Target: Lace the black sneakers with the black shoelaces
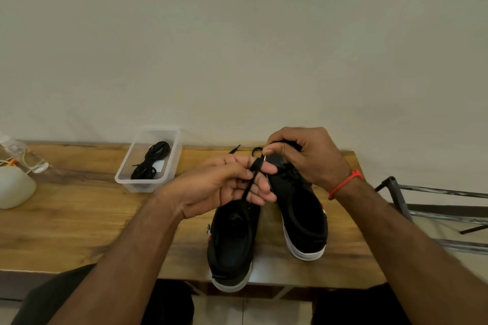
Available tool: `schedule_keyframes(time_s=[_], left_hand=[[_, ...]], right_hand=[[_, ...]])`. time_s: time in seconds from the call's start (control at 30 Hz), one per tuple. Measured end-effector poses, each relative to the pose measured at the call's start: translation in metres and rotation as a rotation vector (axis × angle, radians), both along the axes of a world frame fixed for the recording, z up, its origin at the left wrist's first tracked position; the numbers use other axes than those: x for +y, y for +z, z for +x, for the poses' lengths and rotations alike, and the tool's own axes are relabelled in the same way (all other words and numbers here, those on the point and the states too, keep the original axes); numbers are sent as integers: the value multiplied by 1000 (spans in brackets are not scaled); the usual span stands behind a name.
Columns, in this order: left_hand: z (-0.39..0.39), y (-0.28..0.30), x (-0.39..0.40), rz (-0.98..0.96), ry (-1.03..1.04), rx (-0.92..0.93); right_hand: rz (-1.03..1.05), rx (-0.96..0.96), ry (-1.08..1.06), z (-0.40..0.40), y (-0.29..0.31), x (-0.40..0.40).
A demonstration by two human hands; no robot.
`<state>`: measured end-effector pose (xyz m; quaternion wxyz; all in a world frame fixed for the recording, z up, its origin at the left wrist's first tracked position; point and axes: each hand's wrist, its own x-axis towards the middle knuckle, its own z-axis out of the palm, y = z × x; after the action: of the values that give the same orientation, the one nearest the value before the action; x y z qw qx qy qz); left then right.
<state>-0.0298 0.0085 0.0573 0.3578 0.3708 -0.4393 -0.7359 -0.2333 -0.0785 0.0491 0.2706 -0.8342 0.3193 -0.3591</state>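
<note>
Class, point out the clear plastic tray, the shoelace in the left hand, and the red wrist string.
clear plastic tray (174,158): head view, right wall.
shoelace (254,170): head view, strand over the fingers.
red wrist string (343,183): head view, band's middle.

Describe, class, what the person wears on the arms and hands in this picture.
Both forearms are bare, with no sleeves showing up to the frame's lower edge. The right wrist carries a thin red thread bracelet with a small knot. The left hand and right hand have no gloves, rings or watch that can be seen.
</note>
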Motion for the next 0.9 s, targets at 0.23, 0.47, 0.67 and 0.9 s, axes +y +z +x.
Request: schedule_keyframes(time_s=[0.23,0.47,0.67,0.9], left_hand=[[2,4,1,28,-16,46],[2,0,0,17,-45,22],[6,2,1,-81,1,-77],[9,1,-2,-92,-1,97]], right_hand=[[74,-149,-85,3,-2,-3],[79,-223,-193,4,-3,-7],[93,-256,-377,0,-5,-16],[141,-62,-371,-1,-11,-20]])
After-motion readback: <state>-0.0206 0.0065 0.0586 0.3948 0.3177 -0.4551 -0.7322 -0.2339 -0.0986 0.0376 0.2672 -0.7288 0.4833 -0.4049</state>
